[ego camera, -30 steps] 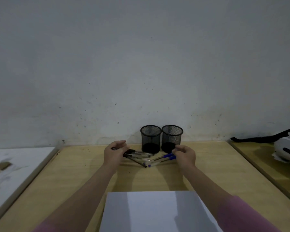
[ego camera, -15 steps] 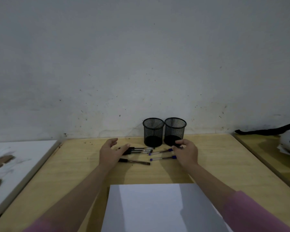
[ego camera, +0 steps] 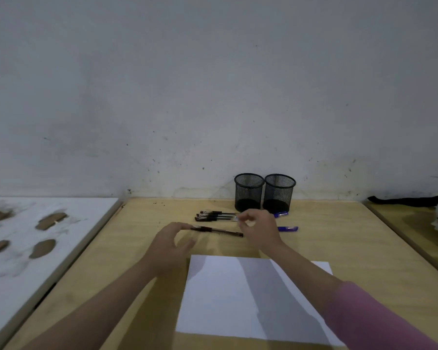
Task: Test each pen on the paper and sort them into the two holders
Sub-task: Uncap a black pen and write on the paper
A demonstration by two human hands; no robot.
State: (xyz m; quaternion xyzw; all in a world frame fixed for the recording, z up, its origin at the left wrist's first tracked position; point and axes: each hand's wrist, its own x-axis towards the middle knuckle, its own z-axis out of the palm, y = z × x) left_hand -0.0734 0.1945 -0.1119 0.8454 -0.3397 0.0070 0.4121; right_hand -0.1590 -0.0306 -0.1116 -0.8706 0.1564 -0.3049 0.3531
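No pen is held in either grip. The left hand [ego camera: 171,245] is spread above the tabletop [ego camera: 352,238], its fingertips [ego camera: 187,226] at the capped end of a single black pen [ego camera: 218,231] lying flat. The right hand [ego camera: 259,229] is loosely curled, thumb and forefinger apart, with nothing seen between them. Just beyond the single pen, two more black pens [ego camera: 216,215] are laid side by side. Two blue pens [ego camera: 287,228] are partly hidden behind the right hand. Behind the pens, two black mesh holders [ego camera: 264,193] stand touching. The white paper [ego camera: 238,299] lies nearer than the pens, under the right forearm.
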